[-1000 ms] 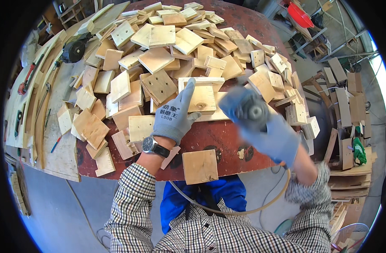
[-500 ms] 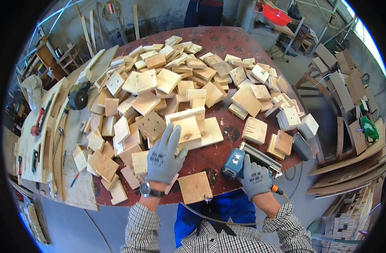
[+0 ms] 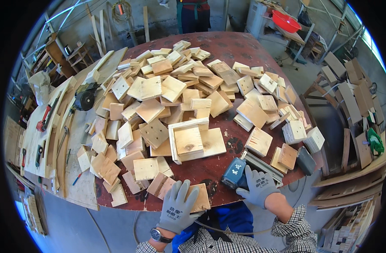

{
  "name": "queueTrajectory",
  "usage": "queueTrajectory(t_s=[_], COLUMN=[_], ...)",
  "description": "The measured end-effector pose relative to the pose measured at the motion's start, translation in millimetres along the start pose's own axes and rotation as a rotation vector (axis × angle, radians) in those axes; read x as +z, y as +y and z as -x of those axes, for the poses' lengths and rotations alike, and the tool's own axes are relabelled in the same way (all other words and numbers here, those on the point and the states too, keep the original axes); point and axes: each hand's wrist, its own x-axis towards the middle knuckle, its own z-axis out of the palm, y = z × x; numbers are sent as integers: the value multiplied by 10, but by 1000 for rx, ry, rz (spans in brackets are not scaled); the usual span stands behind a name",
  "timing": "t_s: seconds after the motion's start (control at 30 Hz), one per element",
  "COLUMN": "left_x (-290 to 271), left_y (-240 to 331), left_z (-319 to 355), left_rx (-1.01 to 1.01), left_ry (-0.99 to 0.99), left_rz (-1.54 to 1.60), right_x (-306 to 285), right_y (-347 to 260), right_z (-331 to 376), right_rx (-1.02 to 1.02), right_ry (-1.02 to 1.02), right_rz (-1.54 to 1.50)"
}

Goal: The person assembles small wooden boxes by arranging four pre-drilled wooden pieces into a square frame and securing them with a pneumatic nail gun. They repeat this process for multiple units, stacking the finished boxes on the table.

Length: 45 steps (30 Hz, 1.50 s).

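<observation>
At the table's near edge, my left hand [image 3: 176, 209] in a grey glove closes on a square wooden block [image 3: 201, 197]. Its fingers lie over the top and the thumb is by the near edge. To the right, my gloved right hand [image 3: 259, 186] is closed over the handle of a blue air nail gun [image 3: 234, 172] lying on the table; the handle is hidden under the glove. Between and beyond my hands rests a small wooden assembly [image 3: 188, 143] with raised strips along two sides.
A large heap of wooden blocks [image 3: 151, 86] covers much of the red-brown table [image 3: 226, 40]. Along the left side lie long boards [image 3: 54, 114], a black round-bodied tool [image 3: 86, 97] and hand tools. A person [image 3: 194, 17] stands beyond the far edge. Cardboard [image 3: 349, 99] leans at the right.
My left hand has come back from the wooden assembly to the square block at the near edge. My right hand stays on the nail gun. The whole view has shifted slightly.
</observation>
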Motion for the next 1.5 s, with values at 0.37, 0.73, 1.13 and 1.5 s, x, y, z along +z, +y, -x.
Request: queueTrajectory(t_s=[0.37,0.73,1.13,1.5], left_x=[-18,100,90,322], left_y=[73,12,20,262], left_z=[-132,-52,-78,-357], left_rx=[-82,-39,-29,-142], left_ry=[-7,113,295,157], left_rz=[39,123,178,93], right_x=[-1307,-1807,-1346,-1274], right_y=[-106,-834,22,-722], right_z=[-1875,-3261,-3286,-2903], right_rx=[-380,-67,-323,-691], right_ry=[393,195,1025,1003], right_rz=[-488,-129,-441,-251])
